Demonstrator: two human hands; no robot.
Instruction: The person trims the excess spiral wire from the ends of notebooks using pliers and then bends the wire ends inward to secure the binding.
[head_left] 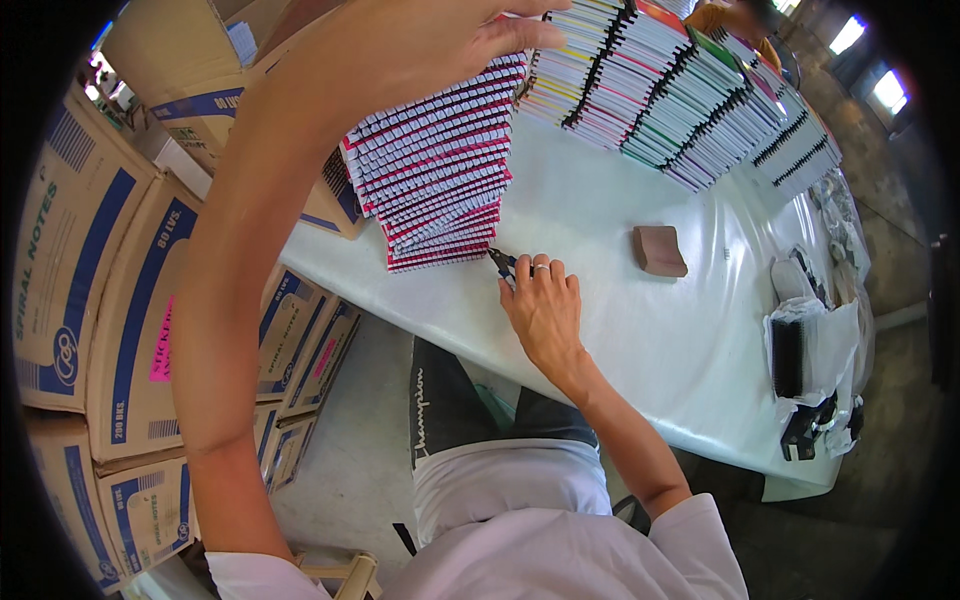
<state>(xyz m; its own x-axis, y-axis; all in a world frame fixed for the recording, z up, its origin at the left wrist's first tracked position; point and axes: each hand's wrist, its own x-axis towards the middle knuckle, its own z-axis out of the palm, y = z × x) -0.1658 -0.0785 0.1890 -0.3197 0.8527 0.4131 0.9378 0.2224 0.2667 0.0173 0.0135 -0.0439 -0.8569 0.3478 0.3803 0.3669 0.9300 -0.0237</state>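
Head view: right fingers [541, 276] clamped on pliers [503, 263], whose tip, just ahead, should ideally meet the notebooks [435, 170] squarely; left fingers [535, 6], farther ahead: grip cannot be told.

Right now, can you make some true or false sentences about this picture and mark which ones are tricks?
1. The right hand holds pliers beside the stacked spiral-bound notebooks. True.
2. The right hand wears no ring. False: a ring shows on one finger.
3. A brown block lies on the white tabletop. True.
4. The left hand is resting on the brown block. False: it is at the picture's top, near the notebooks.
5. Cardboard boxes are piled on the person's left. True.
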